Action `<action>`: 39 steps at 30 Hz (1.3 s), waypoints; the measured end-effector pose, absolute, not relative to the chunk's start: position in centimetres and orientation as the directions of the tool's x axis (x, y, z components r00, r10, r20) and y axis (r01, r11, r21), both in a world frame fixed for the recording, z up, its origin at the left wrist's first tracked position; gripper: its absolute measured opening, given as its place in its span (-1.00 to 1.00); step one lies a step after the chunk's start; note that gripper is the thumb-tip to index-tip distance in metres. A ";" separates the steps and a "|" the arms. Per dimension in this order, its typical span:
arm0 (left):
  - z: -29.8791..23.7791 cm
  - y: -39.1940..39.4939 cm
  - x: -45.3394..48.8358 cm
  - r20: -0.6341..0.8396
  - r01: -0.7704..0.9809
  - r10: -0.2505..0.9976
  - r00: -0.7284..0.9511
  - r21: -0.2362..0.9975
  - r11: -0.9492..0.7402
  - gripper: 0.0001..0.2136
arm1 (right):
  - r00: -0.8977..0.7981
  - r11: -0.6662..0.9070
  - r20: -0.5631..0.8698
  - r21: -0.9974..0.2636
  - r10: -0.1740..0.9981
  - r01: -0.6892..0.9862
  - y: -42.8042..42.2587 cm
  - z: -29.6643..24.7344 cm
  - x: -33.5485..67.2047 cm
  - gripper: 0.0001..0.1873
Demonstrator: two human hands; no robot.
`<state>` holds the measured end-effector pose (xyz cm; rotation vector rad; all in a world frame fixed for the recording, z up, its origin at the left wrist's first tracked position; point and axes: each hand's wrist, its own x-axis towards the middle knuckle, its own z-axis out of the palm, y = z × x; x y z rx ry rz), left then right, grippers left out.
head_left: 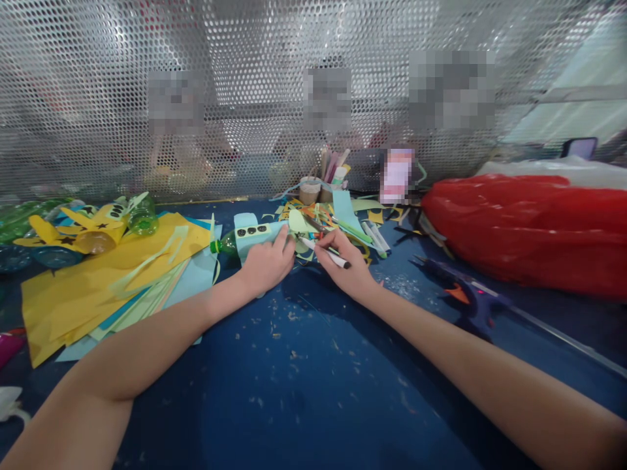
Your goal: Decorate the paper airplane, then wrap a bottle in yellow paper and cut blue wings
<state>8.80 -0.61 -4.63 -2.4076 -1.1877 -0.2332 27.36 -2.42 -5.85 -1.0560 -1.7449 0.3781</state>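
My left hand [267, 263] is closed on a plastic bottle wrapped in light blue paper [252, 236], a plane-shaped craft with black dots along its side and a green cap at its left end. My right hand [345, 263] pinches a white marker with a black tip [327, 254], held low beside the craft's pale green tail piece [297, 221]. Both hands rest on the dark blue table [304, 378].
Yellow, blue and green paper sheets [98, 281] lie at left with a yellow bottle plane [93, 228]. Paper scraps and cups of sticks [318, 189] sit behind. A blue glue gun [470, 297] and red plastic bag [529, 228] are at right. Perforated metal screen behind, people beyond it.
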 end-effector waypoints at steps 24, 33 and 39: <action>-4.4 -0.8 8.7 0.324 0.786 0.720 0.614 -0.330 -0.522 -0.59 | -0.032 0.562 0.608 -0.712 0.793 0.421 -2.3 -6.3 27.3 -0.88; -4.4 -0.9 8.7 0.331 0.797 0.728 0.600 -0.330 -0.507 -0.61 | -0.043 0.606 0.687 -0.608 0.725 0.512 -2.6 -5.7 27.6 -0.91; -4.5 -0.8 8.6 0.327 0.792 0.726 0.605 -0.337 -0.509 -0.59 | 0.007 0.593 0.665 -0.669 0.746 0.448 -2.3 -6.1 27.5 -0.93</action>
